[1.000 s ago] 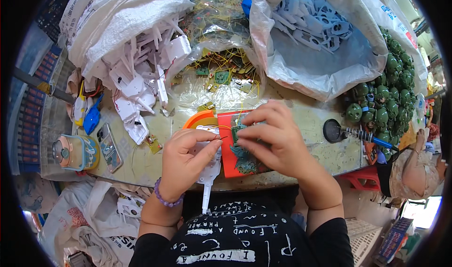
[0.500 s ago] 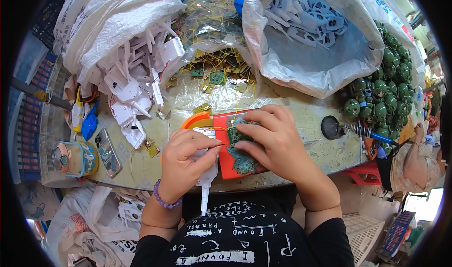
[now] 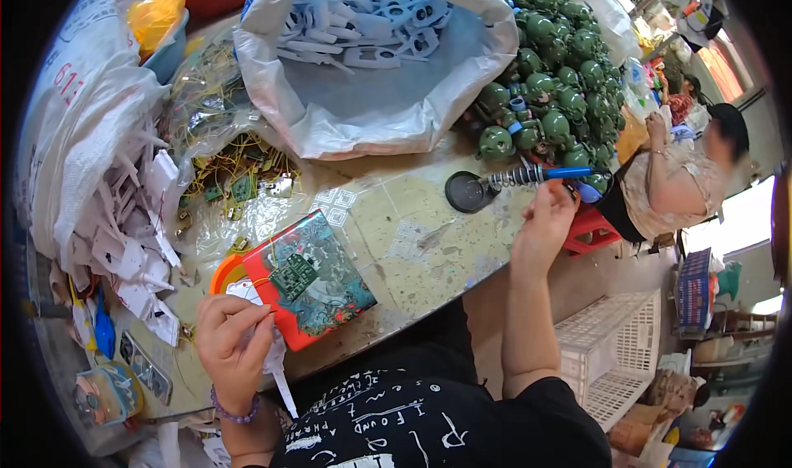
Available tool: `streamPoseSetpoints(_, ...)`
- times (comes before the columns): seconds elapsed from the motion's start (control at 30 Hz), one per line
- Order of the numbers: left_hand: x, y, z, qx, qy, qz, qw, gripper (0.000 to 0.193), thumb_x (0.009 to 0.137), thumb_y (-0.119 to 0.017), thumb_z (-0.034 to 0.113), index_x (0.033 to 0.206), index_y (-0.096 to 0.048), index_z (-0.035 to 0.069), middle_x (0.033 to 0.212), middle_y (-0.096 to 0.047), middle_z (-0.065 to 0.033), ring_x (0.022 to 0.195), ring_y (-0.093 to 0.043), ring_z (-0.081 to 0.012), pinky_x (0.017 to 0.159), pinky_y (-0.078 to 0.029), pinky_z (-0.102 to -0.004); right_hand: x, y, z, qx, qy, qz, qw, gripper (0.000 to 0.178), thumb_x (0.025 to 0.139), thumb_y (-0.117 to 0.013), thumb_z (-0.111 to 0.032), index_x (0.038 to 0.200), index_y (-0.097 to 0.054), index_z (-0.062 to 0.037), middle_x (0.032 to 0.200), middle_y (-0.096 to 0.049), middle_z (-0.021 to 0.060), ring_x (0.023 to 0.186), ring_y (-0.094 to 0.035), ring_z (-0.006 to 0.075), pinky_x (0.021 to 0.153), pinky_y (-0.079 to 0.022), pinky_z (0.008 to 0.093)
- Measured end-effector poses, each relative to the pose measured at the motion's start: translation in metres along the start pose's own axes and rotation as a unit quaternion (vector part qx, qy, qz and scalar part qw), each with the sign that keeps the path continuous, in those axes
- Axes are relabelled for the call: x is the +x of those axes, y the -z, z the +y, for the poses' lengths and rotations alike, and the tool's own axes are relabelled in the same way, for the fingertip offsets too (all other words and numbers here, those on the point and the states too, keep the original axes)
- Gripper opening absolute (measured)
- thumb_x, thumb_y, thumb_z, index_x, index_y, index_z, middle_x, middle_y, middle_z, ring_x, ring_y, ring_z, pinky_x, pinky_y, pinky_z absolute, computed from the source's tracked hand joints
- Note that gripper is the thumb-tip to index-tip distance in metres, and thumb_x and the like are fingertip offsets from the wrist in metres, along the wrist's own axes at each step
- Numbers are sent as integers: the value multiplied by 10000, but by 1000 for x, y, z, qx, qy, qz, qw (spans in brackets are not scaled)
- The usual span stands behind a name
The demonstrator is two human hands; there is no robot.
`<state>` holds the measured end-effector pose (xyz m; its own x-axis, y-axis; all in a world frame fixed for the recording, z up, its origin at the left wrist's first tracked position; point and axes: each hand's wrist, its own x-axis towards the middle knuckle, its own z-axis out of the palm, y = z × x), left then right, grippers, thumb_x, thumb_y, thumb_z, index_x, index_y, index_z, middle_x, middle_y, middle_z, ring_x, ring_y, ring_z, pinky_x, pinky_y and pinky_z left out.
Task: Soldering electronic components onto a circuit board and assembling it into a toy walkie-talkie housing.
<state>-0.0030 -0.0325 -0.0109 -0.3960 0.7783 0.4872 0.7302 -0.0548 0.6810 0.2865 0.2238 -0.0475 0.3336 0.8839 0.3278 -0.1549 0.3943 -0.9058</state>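
Note:
My left hand [image 3: 233, 348] is closed in a pinch at the left edge of a red box with a dark teal picture [image 3: 334, 282]; a thin wire shows at its fingertips. Under that hand lies a white plastic housing [image 3: 276, 369], its narrow end toward me. A green circuit board [image 3: 294, 277] rests on the box. Over at the right, my right hand [image 3: 544, 225] has its fingers apart and slightly curled, just below the blue handle of a soldering iron [image 3: 568, 172]. The iron sits in a coiled spring holder [image 3: 511, 178] with a round black base.
Behind stand a sack of pale plastic parts [image 3: 371, 142] and a heap of green round parts [image 3: 569, 89]. Wired circuit boards [image 3: 243, 179] and white housings [image 3: 124, 245] lie at left, near a phone [image 3: 147, 369]. Another person [image 3: 681, 171] sits at right.
My right hand has left the circuit board and moved right to the soldering iron. The board now lies uncovered on the box. My view has turned rightward; the left hand keeps its pinch.

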Motion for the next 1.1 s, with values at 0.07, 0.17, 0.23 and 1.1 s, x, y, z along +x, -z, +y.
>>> streamPoseSetpoints(0.07,-1,1,-1,-1,6,-13,1000,205,700,-763,-15,890,-711,40,791,-609,-67,765,-570,-246,719,-438,-360,36,12,0,-16,2,-35,999,240,947,-653,-141,1119,-550,-11,791,-514,-27,668,-453,41,572,-360,200)
streamPoseSetpoints(0.17,-2,1,0,8,4,-23,1000,205,703,-769,-1,897,-718,43,792,-607,-66,767,-572,-247,716,-439,-362,80,27,-6,-65,-114,-159,979,187,953,-647,-185,1055,-614,-31,718,-506,-53,586,-416,34,523,-324,203)
streamPoseSetpoints(0.23,0,1,-1,14,3,-24,1000,196,703,-776,15,890,-724,45,793,-606,-65,766,-573,-247,712,-439,-364,94,44,-8,-140,-88,-180,970,144,964,-620,-182,1015,-629,-48,691,-486,-54,567,-415,37,504,-305,203)
streamPoseSetpoints(1.1,17,-5,-5,72,-119,-75,987,152,713,-749,18,830,-652,28,1052,-703,-104,981,-705,-282,832,-585,-371,-98,-25,-71,92,376,-606,695,290,876,-738,-248,1007,-597,-31,698,-585,43,564,-575,161,425,-462,258)
